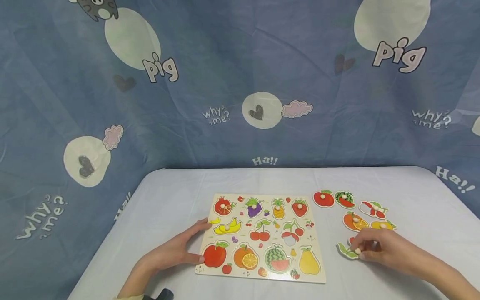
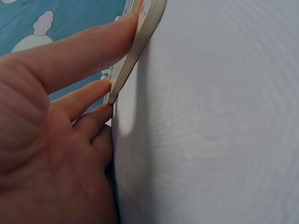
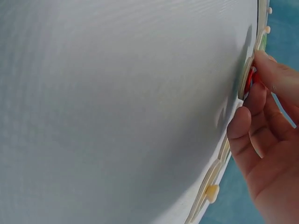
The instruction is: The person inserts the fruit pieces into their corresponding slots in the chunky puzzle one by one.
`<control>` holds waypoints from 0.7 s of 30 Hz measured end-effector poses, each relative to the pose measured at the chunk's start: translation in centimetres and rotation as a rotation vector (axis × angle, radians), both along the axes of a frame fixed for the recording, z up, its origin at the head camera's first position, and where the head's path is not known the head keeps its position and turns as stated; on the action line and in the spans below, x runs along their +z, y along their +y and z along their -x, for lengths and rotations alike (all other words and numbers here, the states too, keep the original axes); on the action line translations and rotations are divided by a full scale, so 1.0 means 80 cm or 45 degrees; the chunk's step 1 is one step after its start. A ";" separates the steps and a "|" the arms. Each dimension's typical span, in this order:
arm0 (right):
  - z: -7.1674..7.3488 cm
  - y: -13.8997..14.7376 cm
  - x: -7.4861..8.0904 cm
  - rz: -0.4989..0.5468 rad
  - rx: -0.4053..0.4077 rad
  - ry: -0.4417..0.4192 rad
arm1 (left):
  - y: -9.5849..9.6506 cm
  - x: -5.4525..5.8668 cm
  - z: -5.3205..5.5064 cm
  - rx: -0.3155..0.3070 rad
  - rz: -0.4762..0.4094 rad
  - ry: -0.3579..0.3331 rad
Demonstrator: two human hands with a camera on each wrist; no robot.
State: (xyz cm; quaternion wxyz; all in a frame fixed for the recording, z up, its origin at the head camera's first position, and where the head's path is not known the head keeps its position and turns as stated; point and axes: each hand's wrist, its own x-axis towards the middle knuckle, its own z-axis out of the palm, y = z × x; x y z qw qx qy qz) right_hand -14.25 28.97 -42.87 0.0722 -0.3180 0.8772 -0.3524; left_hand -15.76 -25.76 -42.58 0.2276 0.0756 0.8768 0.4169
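A wooden fruit puzzle board (image 1: 255, 273) lies on the white table. My left hand (image 1: 176, 250) rests against its left edge, thumb near the apple picture and fingers by the bananas; in the left wrist view the thumb (image 2: 84, 56) lies nearly straight at the board's edge. Right of the board, my right hand (image 1: 378, 248) pinches a cherry puzzle piece (image 1: 346, 251) by its knob, green leaf showing and the red part mostly covered by the fingers. The right wrist view shows red (image 3: 248, 83) between thumb and fingers, close over the tablecloth.
Loose knobbed pieces lie beyond my right hand: apple (image 1: 323, 199), watermelon (image 1: 345, 199), lychee (image 1: 373, 209), orange (image 1: 354, 221) and a yellow pear (image 1: 383, 225). Knobbed pomegranate, grape, pineapple, strawberry and banana pieces sit in the board. A blue printed curtain (image 1: 225, 141) hangs behind the table.
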 end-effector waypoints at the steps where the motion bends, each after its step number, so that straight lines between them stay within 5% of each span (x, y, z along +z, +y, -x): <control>1: -0.001 -0.001 0.000 -0.002 -0.005 0.001 | 0.000 0.000 0.000 0.000 -0.001 0.000; 14: -0.007 -0.017 0.010 -0.019 -0.078 -0.023 | 0.000 0.003 -0.002 -0.012 -0.007 -0.002; 21: -0.008 -0.022 0.011 0.017 -0.077 0.067 | 0.000 0.001 0.000 -0.015 0.007 0.010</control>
